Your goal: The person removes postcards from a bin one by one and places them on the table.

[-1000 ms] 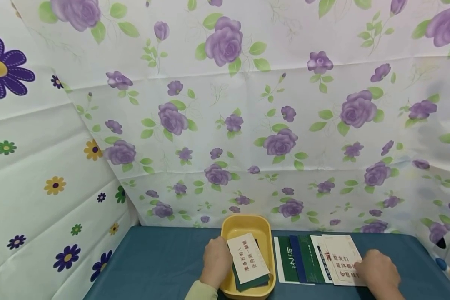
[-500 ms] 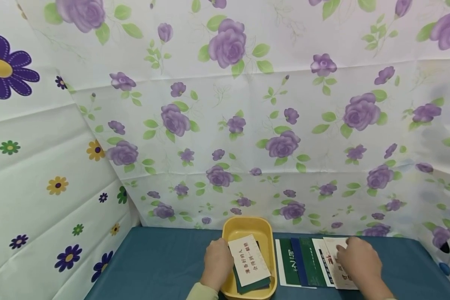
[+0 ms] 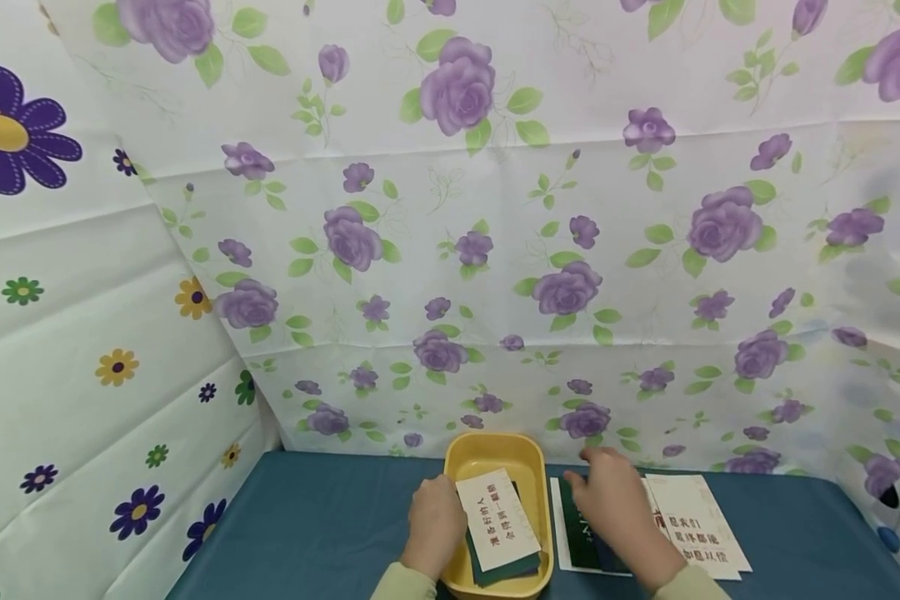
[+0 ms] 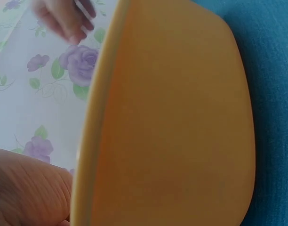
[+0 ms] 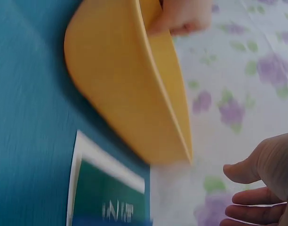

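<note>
Booth-type spot; floral sheets (image 3: 495,283) arnd teal-covered tbl (image 3: 322,517)

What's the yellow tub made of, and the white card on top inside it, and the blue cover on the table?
The yellow tub looks like plastic: smooth, evenly coloured walls and a moulded rim. The white card seems to be matte paper or thin cardboard, as it's flat with printed writing. The blue cover is probably cloth: dull, with fine grain up close.

Yellow tray (image 4: 177,117): apparently moulded plastic, smooth, low sheen. Cream top card (image 3: 498,518) and overlapping cards (image 3: 696,517): paper, smooth, matt. Surface (image 3: 322,517): covered in cloth, finely textured, matt. Floral backdrop (image 3: 450,208): thin sheeting, creased, faint sheen; exact material undetermined. Sleeve (image 3: 405,582): cloth, matt.
</note>
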{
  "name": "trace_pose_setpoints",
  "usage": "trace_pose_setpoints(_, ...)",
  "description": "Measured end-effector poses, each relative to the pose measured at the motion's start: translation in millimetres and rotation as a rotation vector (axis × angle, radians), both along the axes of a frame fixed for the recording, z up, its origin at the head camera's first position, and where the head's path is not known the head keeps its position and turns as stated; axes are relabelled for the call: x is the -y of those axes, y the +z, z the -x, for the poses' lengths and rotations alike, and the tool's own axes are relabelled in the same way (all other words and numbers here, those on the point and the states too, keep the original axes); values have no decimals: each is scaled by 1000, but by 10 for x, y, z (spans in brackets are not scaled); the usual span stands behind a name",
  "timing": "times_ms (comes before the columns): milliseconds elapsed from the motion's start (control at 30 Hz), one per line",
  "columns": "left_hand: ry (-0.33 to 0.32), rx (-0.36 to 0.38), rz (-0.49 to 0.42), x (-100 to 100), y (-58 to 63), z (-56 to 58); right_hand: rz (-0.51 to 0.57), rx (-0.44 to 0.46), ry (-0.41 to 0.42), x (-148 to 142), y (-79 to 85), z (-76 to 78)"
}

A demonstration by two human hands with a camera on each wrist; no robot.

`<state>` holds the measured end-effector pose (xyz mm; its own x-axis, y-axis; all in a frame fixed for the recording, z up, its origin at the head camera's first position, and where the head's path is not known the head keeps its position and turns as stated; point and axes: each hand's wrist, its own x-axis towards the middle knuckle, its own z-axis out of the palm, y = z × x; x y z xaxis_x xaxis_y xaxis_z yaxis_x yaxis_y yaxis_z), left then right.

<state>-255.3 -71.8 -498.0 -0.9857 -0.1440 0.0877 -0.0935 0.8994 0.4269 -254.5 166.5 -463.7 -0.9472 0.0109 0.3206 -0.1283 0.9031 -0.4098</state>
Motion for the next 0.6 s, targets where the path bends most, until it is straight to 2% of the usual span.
trace_pose_setpoints(267,-2,16,12,-4,8,-15,-7,77,128,523,-29,1)
trace_pose_setpoints(600,1,3,24,-3,1,-4,-70,121,223,842,-212,3)
